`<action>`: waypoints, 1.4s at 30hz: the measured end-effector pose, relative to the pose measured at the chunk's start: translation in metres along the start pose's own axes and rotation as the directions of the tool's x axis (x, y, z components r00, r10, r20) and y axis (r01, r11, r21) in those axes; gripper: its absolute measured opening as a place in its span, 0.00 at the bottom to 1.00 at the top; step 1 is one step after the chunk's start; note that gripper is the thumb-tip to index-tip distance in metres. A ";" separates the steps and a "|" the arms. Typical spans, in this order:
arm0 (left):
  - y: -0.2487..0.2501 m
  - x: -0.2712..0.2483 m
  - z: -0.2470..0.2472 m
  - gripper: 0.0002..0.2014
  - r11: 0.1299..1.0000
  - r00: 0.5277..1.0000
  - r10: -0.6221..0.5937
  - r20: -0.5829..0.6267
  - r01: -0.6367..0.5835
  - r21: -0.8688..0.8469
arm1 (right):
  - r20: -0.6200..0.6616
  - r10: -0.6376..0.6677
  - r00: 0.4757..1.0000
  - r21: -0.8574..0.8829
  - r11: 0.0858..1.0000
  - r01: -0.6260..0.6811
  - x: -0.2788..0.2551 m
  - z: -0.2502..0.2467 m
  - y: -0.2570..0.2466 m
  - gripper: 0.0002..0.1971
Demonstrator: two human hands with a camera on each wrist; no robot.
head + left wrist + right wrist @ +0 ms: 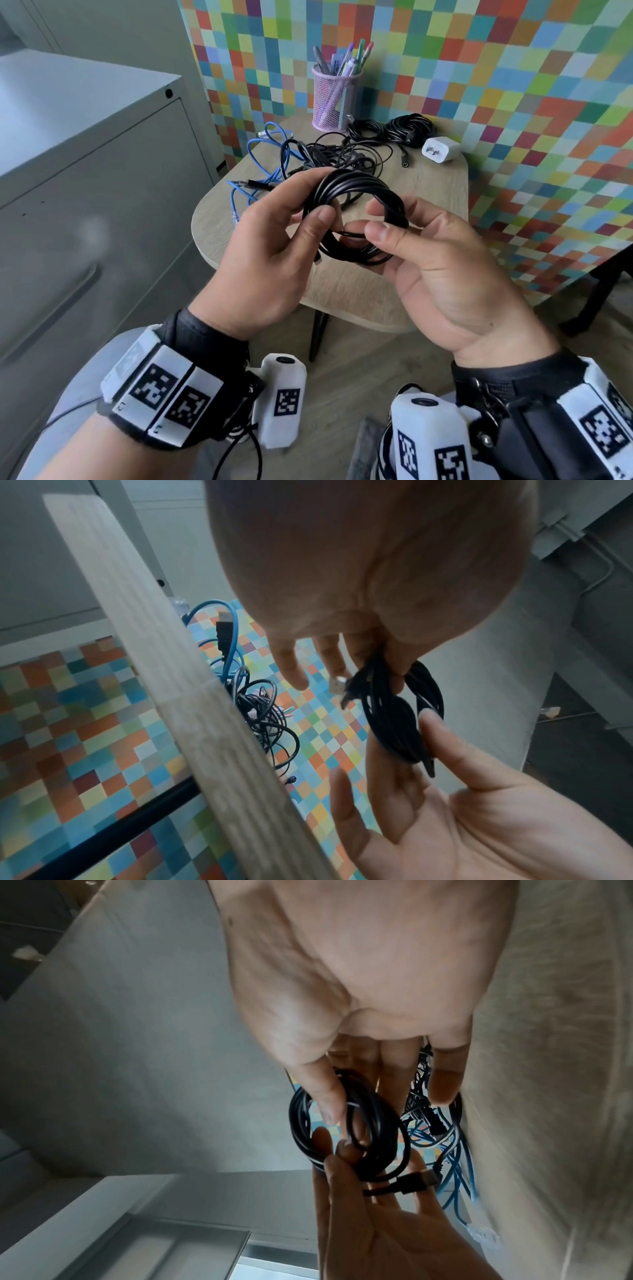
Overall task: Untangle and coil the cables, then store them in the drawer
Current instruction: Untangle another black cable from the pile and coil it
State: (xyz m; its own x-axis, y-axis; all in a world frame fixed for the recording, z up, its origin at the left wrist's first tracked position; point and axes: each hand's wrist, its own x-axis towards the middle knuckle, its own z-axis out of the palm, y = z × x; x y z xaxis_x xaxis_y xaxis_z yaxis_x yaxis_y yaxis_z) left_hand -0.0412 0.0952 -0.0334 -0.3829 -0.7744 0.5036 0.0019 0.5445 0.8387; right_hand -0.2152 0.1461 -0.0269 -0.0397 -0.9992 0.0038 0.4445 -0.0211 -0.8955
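Note:
A black cable wound into a coil (356,178) hangs in the air above the near edge of the small wooden table (428,178). My left hand (313,202) pinches the coil's left side between thumb and fingers. My right hand (376,221) pinches its right side, palm up. In the left wrist view the coil (390,723) hangs from my left hand (383,666), with a USB plug (337,685) sticking out beside it. In the right wrist view my right hand (356,1096) holds the coil (377,1137), whose plug (418,1180) lies across the left hand's fingers.
A tangle of black cables (329,154) and a blue cable (263,161) lie on the table behind the hands. Further back are coiled black cables (407,130), a white charger (440,149) and a pink mesh pen cup (334,99). A grey drawer cabinet (85,171) stands at the left.

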 end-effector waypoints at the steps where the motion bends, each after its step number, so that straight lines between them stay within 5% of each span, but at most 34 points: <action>1: 0.000 0.000 0.000 0.13 1.000 1.000 0.004 -0.002 -0.004 0.000 | 0.019 0.008 1.000 0.000 1.000 -0.008 0.000 -0.001 -0.001 0.10; 9: 0.001 0.001 -0.001 0.10 0.999 0.999 -0.039 0.001 0.039 0.034 | 0.024 0.001 1.000 0.068 0.998 -0.003 -0.001 0.001 -0.001 0.08; 15: -0.006 0.001 0.007 0.08 0.995 0.988 -0.090 -0.129 0.095 0.031 | 0.010 -0.067 0.998 0.253 0.965 0.062 -0.001 0.014 0.008 0.11; 19: -0.009 -0.002 0.009 0.07 0.990 0.980 -0.143 -0.139 0.141 -0.023 | 0.054 -0.223 0.973 -0.110 0.967 0.228 -0.004 0.015 0.009 0.10; 23: -0.005 -0.002 0.006 0.06 0.986 0.983 -0.164 -0.086 0.162 -0.025 | 0.167 -0.194 0.967 -0.378 0.893 0.245 -0.004 0.003 0.000 0.12; 26: -0.003 -0.001 0.001 0.06 0.982 0.976 -0.188 -0.114 0.184 -0.040 | 0.226 -0.219 0.949 -0.655 0.687 0.314 -0.004 -0.004 0.000 0.14; 29: -0.004 -0.001 0.000 0.06 0.982 0.971 -0.189 -0.149 0.183 -0.053 | 0.145 -0.341 0.929 -0.799 0.513 0.313 -0.003 -0.006 0.005 0.14; 42: 0.002 -0.004 0.008 0.04 0.960 0.949 -0.266 -0.171 0.244 -0.138 | 0.047 -0.201 0.978 -0.557 0.808 0.193 0.001 -0.012 0.006 0.14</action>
State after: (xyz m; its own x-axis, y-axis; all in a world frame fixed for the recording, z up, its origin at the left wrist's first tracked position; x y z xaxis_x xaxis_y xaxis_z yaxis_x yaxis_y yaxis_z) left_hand -0.0475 0.1015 -0.0355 -0.2058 -0.9345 0.2903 0.0358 0.2893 0.9566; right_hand -0.2230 0.1458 -0.0373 -0.0863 -0.9751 0.2045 -0.1469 -0.1905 -0.9706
